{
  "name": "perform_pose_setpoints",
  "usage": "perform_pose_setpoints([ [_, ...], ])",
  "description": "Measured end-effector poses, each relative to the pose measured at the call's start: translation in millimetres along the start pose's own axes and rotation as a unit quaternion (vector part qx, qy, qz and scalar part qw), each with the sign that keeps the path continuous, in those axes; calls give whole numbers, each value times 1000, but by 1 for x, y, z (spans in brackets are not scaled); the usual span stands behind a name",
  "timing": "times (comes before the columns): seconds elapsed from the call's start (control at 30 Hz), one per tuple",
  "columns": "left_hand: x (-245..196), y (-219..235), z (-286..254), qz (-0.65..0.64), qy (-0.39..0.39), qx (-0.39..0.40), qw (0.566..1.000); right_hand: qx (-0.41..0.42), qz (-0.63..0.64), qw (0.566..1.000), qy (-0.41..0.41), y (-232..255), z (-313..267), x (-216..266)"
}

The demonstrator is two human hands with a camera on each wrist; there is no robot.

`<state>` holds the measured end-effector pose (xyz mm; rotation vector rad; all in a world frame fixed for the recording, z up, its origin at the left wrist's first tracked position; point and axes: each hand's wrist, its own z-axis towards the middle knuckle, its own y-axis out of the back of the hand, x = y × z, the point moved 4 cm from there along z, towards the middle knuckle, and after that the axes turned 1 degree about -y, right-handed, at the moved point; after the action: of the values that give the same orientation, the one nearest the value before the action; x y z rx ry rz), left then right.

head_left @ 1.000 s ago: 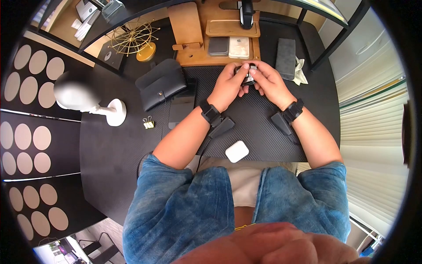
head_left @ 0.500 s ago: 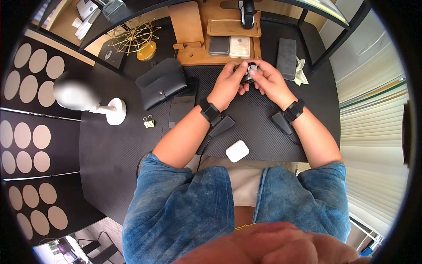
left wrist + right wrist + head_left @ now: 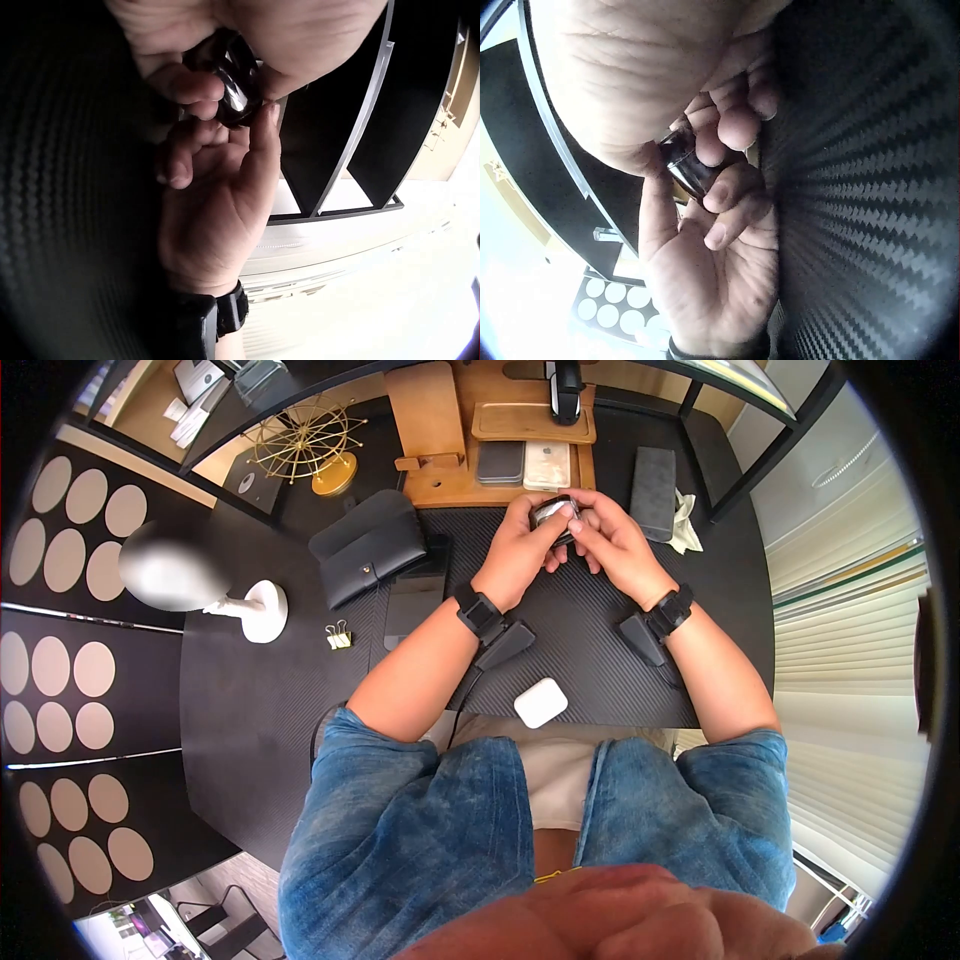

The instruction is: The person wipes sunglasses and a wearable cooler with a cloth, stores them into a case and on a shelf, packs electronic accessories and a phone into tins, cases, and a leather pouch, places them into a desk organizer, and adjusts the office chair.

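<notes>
Both hands hold one small glossy black and silver object [image 3: 553, 511] above the far part of the dark mat. The left hand [image 3: 516, 556] grips it from the left, thumb on top. From the right, the right hand [image 3: 620, 552] pinches it, its thumb close to the left thumb. In the left wrist view the shiny object [image 3: 238, 86] sits between the fingers of both hands. Curled fingertips cover part of the dark object [image 3: 689, 166] in the right wrist view. What exactly it is, I cannot tell.
A white case [image 3: 541, 703] lies near the desk's front edge. Left of the hands are a black pouch [image 3: 372, 552], a binder clip [image 3: 339, 635] and a white-based lamp [image 3: 265, 613]. Behind stands a wooden organizer [image 3: 428, 420]; a dark grey case [image 3: 652, 494] lies at the right.
The object has turned a little between the fingers, and more of its silvery surface shows. Fingers and thumbs have shifted slightly; both forearms stay in place.
</notes>
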<state>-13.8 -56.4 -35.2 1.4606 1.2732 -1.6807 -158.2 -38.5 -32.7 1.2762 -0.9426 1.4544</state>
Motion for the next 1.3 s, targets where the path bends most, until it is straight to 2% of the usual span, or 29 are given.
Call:
perform_pose_setpoints([
  [0.27,-4,-2,-2,9,7,18,1000,-1,-7,1000,-19,-1,-2,2],
  [0.57,-2,2,-3,12,54,-29,998,-1,-5,1000,-19,1,-2,-1],
  [0.67,-3,2,-2,-31,57,6,998,-6,27,999,-19,1,-1,-2],
  [0.87,5,4,2,-29,10,7,999,-9,7,1000,1,1,0,1],
  [1.3,0,-3,0,-41,-58,40,997,-47,55,997,-14,8,3,-5],
])
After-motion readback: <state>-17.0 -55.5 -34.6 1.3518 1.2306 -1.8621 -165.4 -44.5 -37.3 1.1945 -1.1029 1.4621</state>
